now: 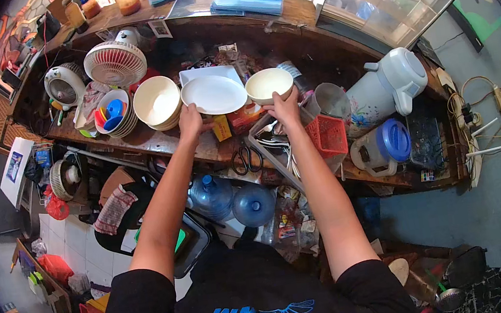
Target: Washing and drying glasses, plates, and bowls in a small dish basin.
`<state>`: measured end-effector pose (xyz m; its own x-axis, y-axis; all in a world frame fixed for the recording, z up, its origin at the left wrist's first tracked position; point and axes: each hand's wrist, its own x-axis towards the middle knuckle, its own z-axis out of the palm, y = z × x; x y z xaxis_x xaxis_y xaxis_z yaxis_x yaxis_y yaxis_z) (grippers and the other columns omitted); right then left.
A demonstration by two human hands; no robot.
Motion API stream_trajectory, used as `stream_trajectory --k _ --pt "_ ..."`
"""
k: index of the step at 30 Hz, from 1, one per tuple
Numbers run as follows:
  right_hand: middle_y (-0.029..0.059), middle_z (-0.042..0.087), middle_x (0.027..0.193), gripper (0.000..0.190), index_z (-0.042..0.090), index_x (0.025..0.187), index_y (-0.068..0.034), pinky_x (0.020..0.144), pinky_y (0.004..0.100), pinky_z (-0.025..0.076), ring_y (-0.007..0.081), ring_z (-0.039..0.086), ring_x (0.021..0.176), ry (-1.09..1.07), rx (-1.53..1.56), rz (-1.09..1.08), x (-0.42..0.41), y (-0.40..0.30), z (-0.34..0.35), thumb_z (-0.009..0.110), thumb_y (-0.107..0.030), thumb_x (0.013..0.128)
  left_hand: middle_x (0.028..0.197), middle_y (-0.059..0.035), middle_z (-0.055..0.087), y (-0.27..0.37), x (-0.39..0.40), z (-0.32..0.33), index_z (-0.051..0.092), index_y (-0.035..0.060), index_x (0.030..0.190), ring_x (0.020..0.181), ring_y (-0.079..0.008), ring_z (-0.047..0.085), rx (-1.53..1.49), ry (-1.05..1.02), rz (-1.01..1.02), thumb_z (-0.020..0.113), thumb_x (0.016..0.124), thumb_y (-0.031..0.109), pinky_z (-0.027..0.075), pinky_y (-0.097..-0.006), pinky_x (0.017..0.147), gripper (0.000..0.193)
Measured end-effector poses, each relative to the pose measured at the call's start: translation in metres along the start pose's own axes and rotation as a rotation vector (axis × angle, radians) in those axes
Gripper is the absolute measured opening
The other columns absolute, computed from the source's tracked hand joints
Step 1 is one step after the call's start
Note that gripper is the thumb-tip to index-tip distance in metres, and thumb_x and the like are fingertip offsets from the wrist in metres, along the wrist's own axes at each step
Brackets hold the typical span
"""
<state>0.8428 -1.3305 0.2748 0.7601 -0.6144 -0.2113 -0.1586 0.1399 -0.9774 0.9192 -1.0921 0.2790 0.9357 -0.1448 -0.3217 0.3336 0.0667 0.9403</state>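
My left hand (192, 122) is at the near left rim of a white oval plate (214, 95), fingers partly hidden; whether it grips the plate is unclear. My right hand (283, 105) holds the near side of a cream bowl (269, 84), thumb near the rim. A stack of larger cream bowls (158, 101) stands left of the plate, and farther left a stack of bowls (127, 124) bears small blue, red and yellow pieces. Behind the plate lies a white rectangular dish or tray (227, 71). A yellow packet (222, 128) lies beside my left hand.
A cutlery tray (279, 164), scissors (246, 159), a red plastic basket (326, 135) and a clear container (329, 100) crowd the near counter edge. At right stand a large thermos jug (383, 88) and a blue-lidded pitcher (383, 145). Fans (114, 63) occupy the left; water bottles (253, 205) stand below.
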Motion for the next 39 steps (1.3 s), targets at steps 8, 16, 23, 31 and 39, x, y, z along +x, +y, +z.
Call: stream_trajectory --k 8,16,23,31,39 --pt "0.0303 0.034 0.141 0.088 0.016 0.146 0.004 0.084 0.0368 0.052 0.0312 0.065 0.097 0.112 -0.584 -0.325 -0.021 0.012 -0.007 0.067 -0.032 0.084 0.097 -0.0341 0.061 0.001 0.010 -0.017 0.058 -0.0079 0.107 0.090 -0.0495 0.059 0.776 0.134 0.469 0.038 0.093 0.026 0.047 -0.0514 0.082 0.042" --pt "0.0141 0.043 0.132 0.059 0.038 0.135 -0.003 0.078 0.0295 0.050 0.0181 0.058 0.091 0.009 -0.162 -0.389 -0.116 0.011 0.011 0.068 -0.017 0.086 0.097 -0.0323 0.061 -0.021 0.030 -0.015 0.054 -0.0068 0.107 0.093 -0.0491 0.058 0.336 0.159 0.375 0.039 0.092 0.024 0.043 -0.0521 0.084 0.037" --pt "0.0139 0.050 0.123 0.053 0.038 0.134 -0.003 0.083 0.0385 0.053 0.0238 0.063 0.094 -0.214 0.318 0.041 -0.142 0.011 0.021 0.059 -0.032 0.095 0.075 -0.0098 0.056 -0.005 -0.041 -0.009 0.041 0.0007 0.115 0.053 -0.0155 0.055 0.003 0.019 0.245 0.032 0.099 0.016 0.055 -0.0327 0.049 0.024" --pt "0.0133 0.056 0.126 0.047 0.041 0.135 0.002 0.094 0.0364 0.048 0.0254 0.057 0.113 -0.288 0.601 0.238 -0.167 0.022 0.036 0.055 -0.012 0.092 0.082 -0.0065 0.059 -0.037 -0.156 -0.030 0.050 0.0020 0.106 0.056 -0.0114 0.055 -0.035 -0.106 0.145 0.037 0.102 0.027 0.046 -0.0264 0.050 0.028" --pt "0.0138 0.051 0.132 0.052 0.036 0.139 0.000 0.099 0.0367 0.044 0.0255 0.052 0.120 -0.406 0.406 0.329 -0.200 0.060 0.052 0.055 -0.011 0.092 0.074 -0.0017 0.059 -0.163 -0.227 -0.154 0.063 0.0050 0.104 0.059 -0.0065 0.048 0.223 0.268 0.030 0.039 0.102 0.036 0.040 -0.0244 0.055 0.039"
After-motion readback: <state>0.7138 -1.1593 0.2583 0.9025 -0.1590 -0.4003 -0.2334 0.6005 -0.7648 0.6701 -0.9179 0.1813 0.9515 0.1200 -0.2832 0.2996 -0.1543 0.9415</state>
